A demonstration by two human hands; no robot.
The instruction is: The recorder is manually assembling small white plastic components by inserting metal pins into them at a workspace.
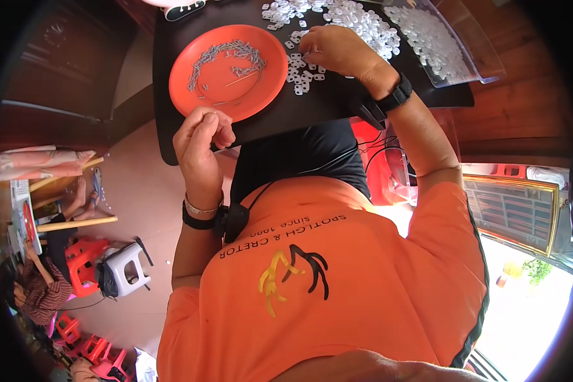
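Observation:
My left hand (pixel 200 143) is closed in a pinch just below the near rim of an orange-red round plate (pixel 184 70). Whatever its fingertips hold, if anything, is too small to make out. Small grey metal screws or nails (pixel 242 49) lie in a loose ring on the plate, beside a thin wooden stick (pixel 242 79). To the right of the plate my right hand (pixel 342 52) reaches down among small white plastic pieces with holes (pixel 300 77). Its thumb and fingers are drawn together, and what they grip is hidden.
A dark table (pixel 267 130) carries everything. A bigger heap of white pieces (pixel 363 25) spreads behind my right hand, with a clear tray (pixel 474 77) of similar pieces at far right. Red stools (pixel 86 264) and a seated person (pixel 48 296) are at left.

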